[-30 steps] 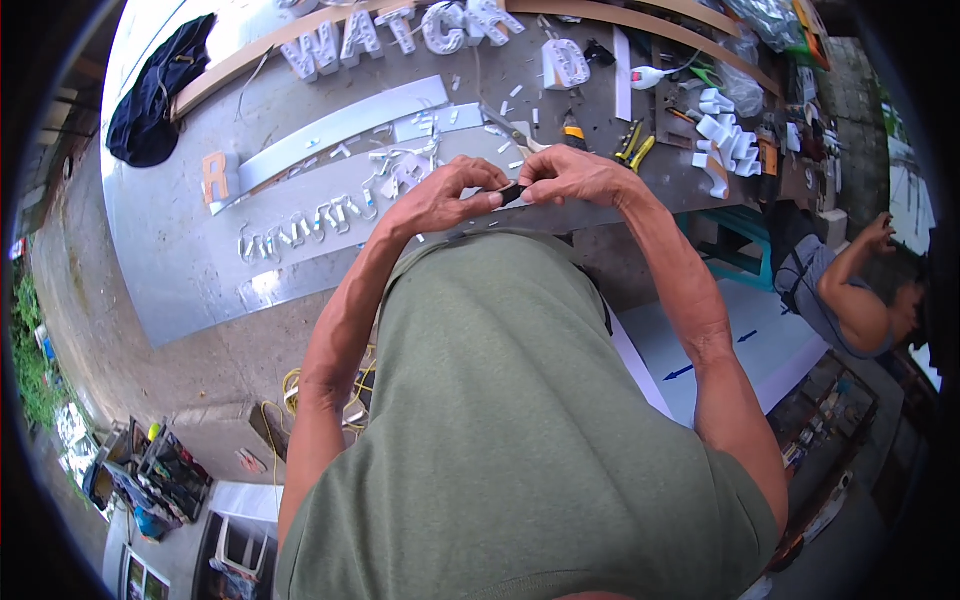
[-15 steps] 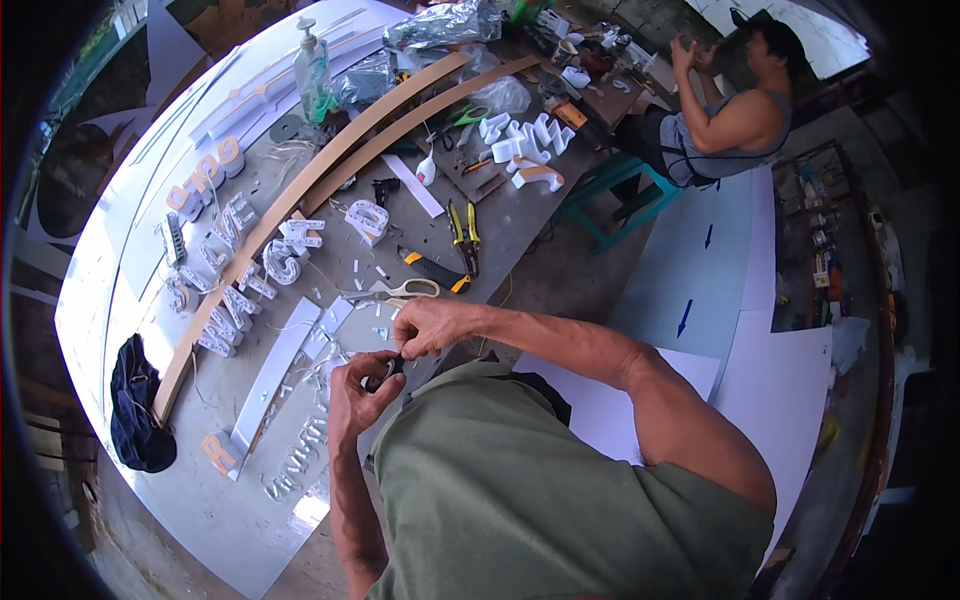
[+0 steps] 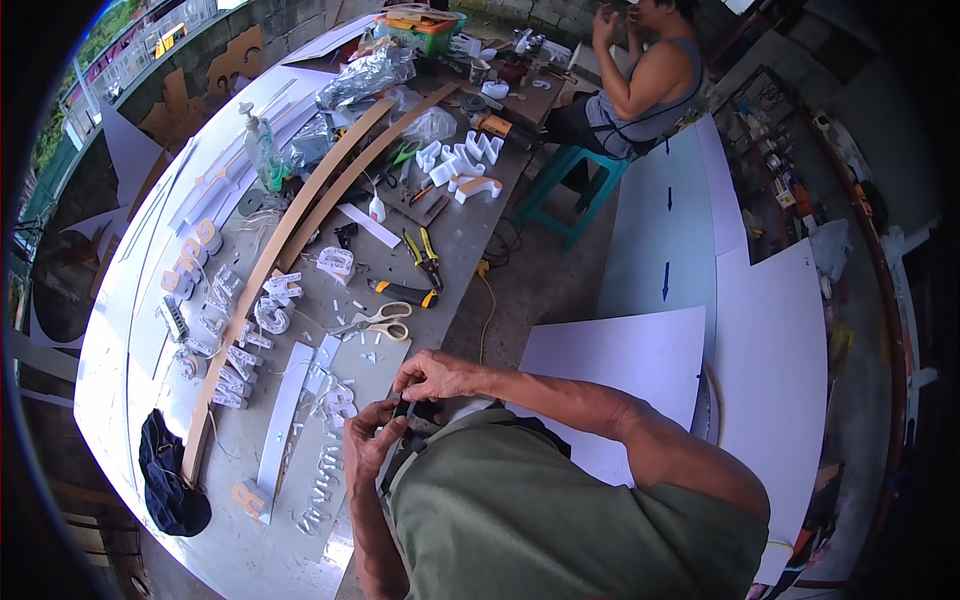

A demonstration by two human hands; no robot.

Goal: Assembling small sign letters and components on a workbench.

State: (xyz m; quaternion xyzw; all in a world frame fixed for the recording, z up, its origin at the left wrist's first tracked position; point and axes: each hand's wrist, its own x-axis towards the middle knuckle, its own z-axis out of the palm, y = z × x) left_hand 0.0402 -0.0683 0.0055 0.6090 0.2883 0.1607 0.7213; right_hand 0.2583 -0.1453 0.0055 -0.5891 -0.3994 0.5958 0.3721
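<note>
Close to my body, at the table's near edge, both hands meet over a small dark object [image 3: 403,408] whose kind I cannot make out. My left hand [image 3: 371,437] is closed with its fingers bent around the object's lower side. From above, my right hand [image 3: 437,377] pinches at its upper end. Just beyond them on the table lie scissors with cream handles [image 3: 385,322], a yellow-and-black utility knife [image 3: 405,293] and yellow-handled pliers [image 3: 425,258]. A white channel letter [image 3: 340,402] sits beside my left hand, and a row of clear letters [image 3: 322,485] lies nearer to me.
Two long brown strips [image 3: 290,215] cross the grey table [image 3: 440,320]. Beside them stand several channel letters [image 3: 235,375]. A dark cap [image 3: 170,475] lies at left, a pump bottle [image 3: 262,150] farther back. Another person [image 3: 650,80] sits on a teal stool [image 3: 575,190]; white sheets [image 3: 620,370] lie at right.
The view has shifted, showing more of the far wall and the table lower in the picture. My hands stay together at the dark object.
</note>
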